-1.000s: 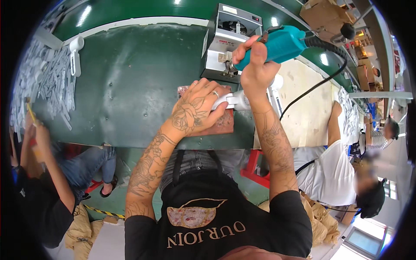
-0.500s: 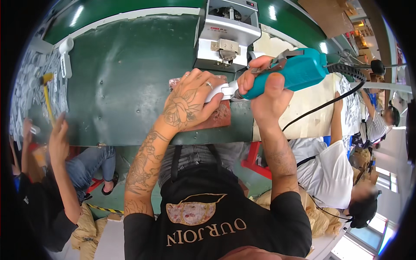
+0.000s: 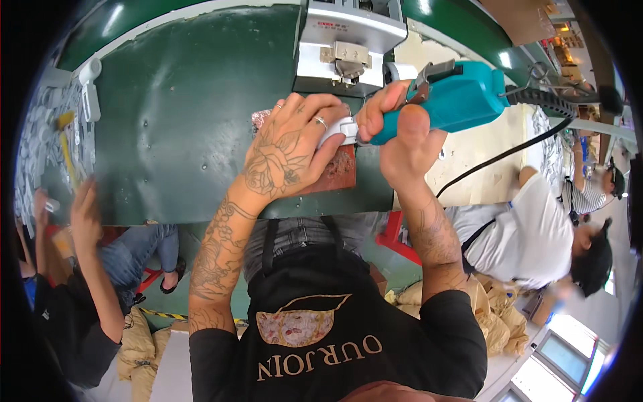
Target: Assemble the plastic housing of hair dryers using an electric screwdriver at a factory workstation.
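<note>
On the green-topped workbench (image 3: pixel 187 141), the left hand (image 3: pixel 284 147) is curling over a white hinged plastic piece (image 3: pixel 345 128), grasping it with thumb and fingers. The piece is resting over a reddish block (image 3: pixel 340 173), its hinged end pointing toward the right hand. The right hand (image 3: pixel 402 137) is clenching a teal electric screwdriver (image 3: pixel 455 100), whose nose is meeting the piece's hinged end; the fingers are hiding the tip, so contact cannot be told. A black cable (image 3: pixel 492 155) is curving from the tool's rear down across a beige sheet (image 3: pixel 479 164). Just beyond the hands, a silver screw feeder (image 3: pixel 315 67) is standing on the bench. At the left, a co-worker's hand (image 3: pixel 86 214) is holding a yellow hammer (image 3: pixel 68 154), blurred, near piled white plastic parts (image 3: pixel 43 157).
</note>
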Demonstrator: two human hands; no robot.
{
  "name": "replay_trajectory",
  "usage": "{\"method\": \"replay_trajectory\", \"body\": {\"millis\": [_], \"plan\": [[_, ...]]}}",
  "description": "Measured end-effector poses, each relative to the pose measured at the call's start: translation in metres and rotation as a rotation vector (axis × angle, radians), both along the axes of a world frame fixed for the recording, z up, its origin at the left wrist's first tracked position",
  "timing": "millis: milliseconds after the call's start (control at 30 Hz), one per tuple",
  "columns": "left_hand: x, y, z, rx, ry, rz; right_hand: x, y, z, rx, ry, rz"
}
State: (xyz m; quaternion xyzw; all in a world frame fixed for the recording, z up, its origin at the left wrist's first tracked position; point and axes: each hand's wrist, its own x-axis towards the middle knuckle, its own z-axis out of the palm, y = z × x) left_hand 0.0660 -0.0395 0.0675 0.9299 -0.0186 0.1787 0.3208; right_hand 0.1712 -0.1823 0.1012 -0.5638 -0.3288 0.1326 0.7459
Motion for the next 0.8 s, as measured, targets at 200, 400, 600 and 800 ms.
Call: {"method": "replay_trajectory", "body": {"millis": [200, 400, 600, 800], "plan": [[0.002, -0.002, 0.0, 0.007, 0.024, 0.02, 0.004, -0.001, -0.008, 0.04, -0.015, 0.008], [-0.001, 0.0, 0.003, 0.036, 0.031, -0.011, 0.0, -0.004, -0.009, 0.057, 0.003, 0.003], [-0.041, -0.018, -0.002, 0.302, -0.102, -0.081, -0.039, -0.039, 0.021, 0.121, 0.155, -0.13], [-0.109, 0.044, -0.002, 0.155, -0.212, 0.681, -0.054, -0.109, 0.021, 0.32, -0.01, -0.202]]}}
